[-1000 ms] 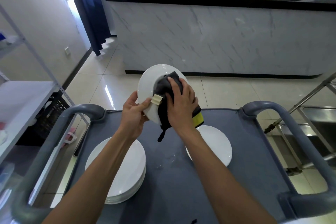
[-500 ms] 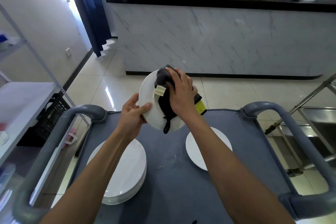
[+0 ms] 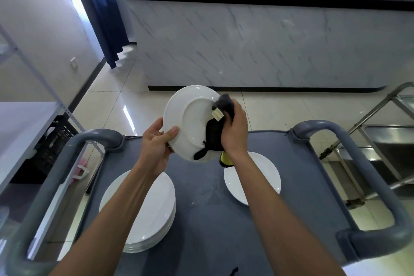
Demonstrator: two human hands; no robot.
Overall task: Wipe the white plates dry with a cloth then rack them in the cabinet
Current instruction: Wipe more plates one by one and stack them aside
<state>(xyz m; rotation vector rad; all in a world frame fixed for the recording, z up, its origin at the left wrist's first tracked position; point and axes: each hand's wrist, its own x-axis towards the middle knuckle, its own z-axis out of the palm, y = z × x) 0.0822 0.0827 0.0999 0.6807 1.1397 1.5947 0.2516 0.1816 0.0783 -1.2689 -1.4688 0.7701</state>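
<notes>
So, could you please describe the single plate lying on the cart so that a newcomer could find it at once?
Start at the grey cart with the looped handles. On its right side, under the right forearm, lies a lone white plate. The white plates on the left form a stack, and a third plate is held up in the hands.

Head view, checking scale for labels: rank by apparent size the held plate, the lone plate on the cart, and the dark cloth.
1-2. Held plate and lone plate: alike, nearness unsure.
3. Dark cloth.
</notes>
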